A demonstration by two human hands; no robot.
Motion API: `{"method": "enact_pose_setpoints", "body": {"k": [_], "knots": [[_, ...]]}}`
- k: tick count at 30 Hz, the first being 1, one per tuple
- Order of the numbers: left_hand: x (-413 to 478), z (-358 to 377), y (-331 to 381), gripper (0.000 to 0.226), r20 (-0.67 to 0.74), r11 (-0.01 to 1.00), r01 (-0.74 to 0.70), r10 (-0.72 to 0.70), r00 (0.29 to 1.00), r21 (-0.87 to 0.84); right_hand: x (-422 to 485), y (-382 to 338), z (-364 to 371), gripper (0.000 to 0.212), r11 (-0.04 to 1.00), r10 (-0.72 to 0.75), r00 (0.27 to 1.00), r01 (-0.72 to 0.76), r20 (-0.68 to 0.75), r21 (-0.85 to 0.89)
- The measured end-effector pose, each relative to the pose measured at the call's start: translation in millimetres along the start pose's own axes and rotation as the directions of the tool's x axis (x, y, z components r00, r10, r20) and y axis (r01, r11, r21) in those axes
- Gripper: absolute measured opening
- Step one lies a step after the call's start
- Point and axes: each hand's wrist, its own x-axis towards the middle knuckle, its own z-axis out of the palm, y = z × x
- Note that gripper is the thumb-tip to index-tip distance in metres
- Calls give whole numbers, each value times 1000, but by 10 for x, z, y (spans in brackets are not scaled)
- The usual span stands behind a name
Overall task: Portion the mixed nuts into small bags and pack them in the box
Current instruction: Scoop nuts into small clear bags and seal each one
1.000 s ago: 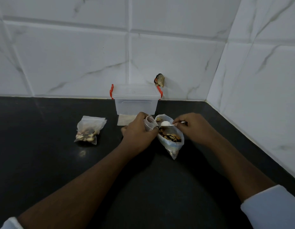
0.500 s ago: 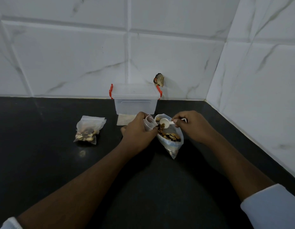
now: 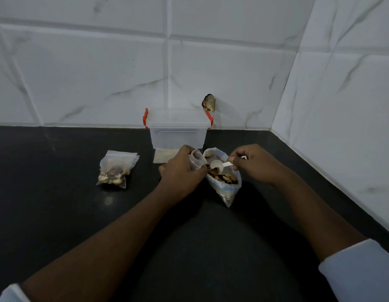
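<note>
Black counter (image 3: 189, 247) is nearest, w/ both forearms reaching fwd over it. Left hand (image 3: 181, 168): grip clenched round the neck of an open small bag (image 3: 196, 159), mouth held up just beside the big bag (image 3: 226, 188). Right hand (image 3: 252, 163): grip pinching the handle of a white spoon (image 3: 219, 165). The spoon's bowl sits inside the big bag's mouth, right over the nuts (image 3: 221, 176) heaped in it; the big bag lies on the counter between the hands. Change vs a sec ago: the spoon was about level at the bag mouth, now the bowl has tipped & dropped a bit twd the nuts and looks empty; hands otherwise barely moved. Prob. means a fresh scoop is starting, not a pour. Can't tell how much is in the small bag yet. Further left, well apart, one filled bag (image 3: 115, 171) lies on the counter, not yet packed. Behind the hands is a flat pale packet (image 3: 164, 156), maybe spare bags, just in front of the box (image 3: 178, 134), lid on w/ red clips, so it needs opening before any packing. Tiled wall (image 3: 102, 73) at the back.
</note>
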Motion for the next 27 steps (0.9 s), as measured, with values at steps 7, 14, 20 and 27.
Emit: {"method": "enact_pose_setpoints", "body": {"k": [7,14,20,27], "knots": [[6,2,0,41,-2,1000,6,-6,1000,3,24,48,-6,15,767,307,941,-334,142,548],[24,6,-28,40,-5,1000,-12,12,1000,-13,52,72,-25,15,563,359,892,-442,275,699],[-1,-8,-2,40,-24,1000,-11,11,1000,8,10,-13,-114,21,575,210,962,-268,177,773],[-17,-17,-20,33,-19,999,-41,41,999,-26,-89,-176,-24,19,884,-120,989,65,91,463]]}}
